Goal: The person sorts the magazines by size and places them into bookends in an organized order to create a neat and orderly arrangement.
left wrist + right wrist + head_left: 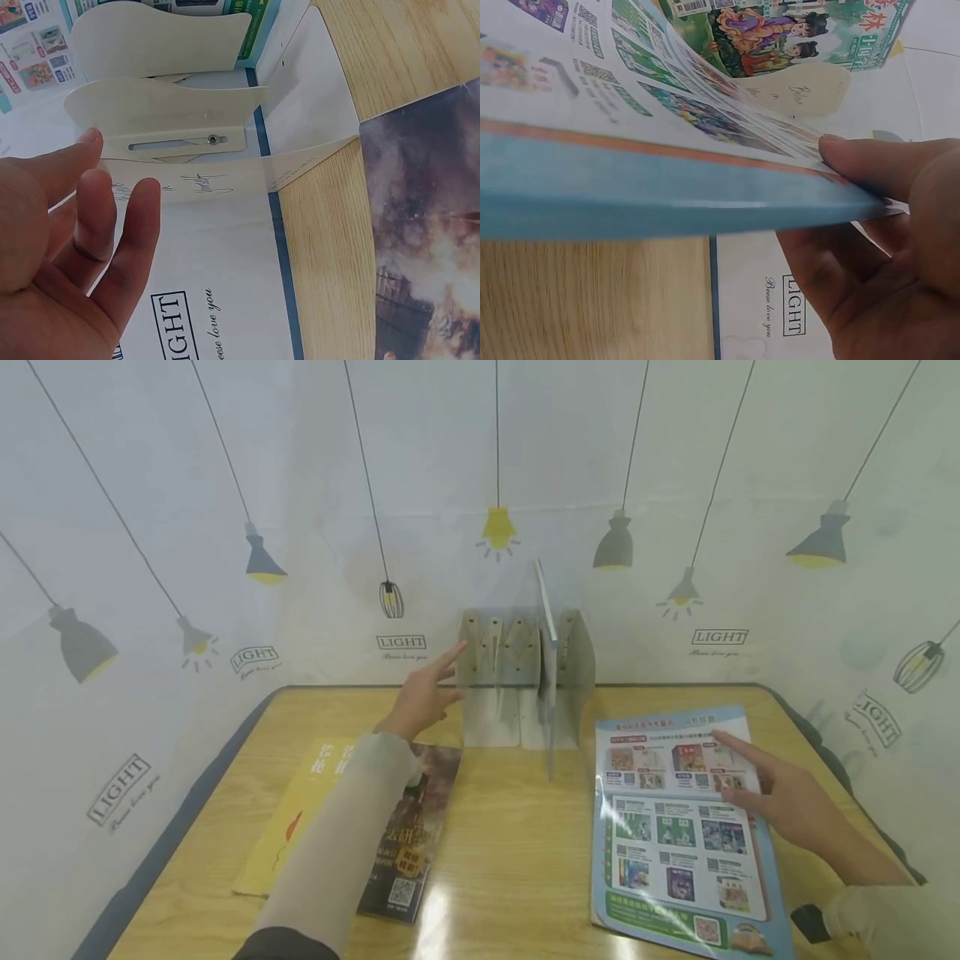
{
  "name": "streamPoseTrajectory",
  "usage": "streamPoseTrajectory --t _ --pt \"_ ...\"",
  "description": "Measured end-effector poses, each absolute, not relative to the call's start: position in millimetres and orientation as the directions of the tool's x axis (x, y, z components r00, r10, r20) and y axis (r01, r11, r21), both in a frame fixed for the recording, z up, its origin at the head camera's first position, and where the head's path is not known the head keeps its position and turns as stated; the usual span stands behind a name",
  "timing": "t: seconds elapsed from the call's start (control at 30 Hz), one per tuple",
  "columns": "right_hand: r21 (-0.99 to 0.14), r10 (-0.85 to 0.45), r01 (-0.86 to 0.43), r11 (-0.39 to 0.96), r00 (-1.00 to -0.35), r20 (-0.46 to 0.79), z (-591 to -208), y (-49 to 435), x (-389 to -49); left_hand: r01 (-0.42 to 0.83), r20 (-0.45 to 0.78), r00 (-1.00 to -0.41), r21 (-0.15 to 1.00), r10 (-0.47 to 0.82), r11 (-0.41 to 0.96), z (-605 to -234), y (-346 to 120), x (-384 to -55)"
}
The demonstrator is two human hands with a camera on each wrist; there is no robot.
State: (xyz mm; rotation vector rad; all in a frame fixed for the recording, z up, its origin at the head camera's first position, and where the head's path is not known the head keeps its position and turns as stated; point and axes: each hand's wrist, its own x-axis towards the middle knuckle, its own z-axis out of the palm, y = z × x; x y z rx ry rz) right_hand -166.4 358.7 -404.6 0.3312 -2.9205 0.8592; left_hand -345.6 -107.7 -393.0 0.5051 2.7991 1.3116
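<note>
My left hand (422,697) reaches to the left side of a pale metal bookend rack (480,718). In the left wrist view, that hand (97,255) has loosely bent fingers with nothing between them, beside the rack's side panel (225,180); contact is hard to tell. My right hand (798,802) holds the right edge of a blue-bordered magazine (645,806). As the right wrist view shows, the thumb of that hand (930,217) lies on top of the magazine (667,172) and its fingers are beneath. One thin magazine (551,677) stands upright in the rack.
On the left of the wooden table (510,852) lie a yellow booklet (300,802) and a dark magazine (408,852), partly behind my left sleeve (337,843). Behind the rack rises a white cloth wall (337,460) printed with hanging lamps.
</note>
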Motion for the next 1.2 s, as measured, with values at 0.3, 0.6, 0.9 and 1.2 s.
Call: streamPoseTrajectory --t 0.3,0.6,0.9,1.2 --pt "-0.471 -0.230 -0.338 0.815 -0.934 0.272 -403 355 -163 0.305 0.149 -0.941 0.763 0.304 0.570 -393 -107 -348" --pt "-0.448 -0.251 -0.363 0.817 -0.924 0.290 -395 346 -162 0.298 0.140 -0.942 0.768 0.306 0.567 -395 -109 -347" --pt "-0.427 -0.293 -0.439 0.791 -0.883 0.366 -390 336 -167 0.302 0.148 -0.941 0.773 0.304 0.558 -394 -110 -348" --pt "-0.433 -0.252 -0.414 0.801 -0.889 0.383 -381 326 -171 0.297 0.142 -0.941 0.779 0.306 0.552 -397 -111 -348"
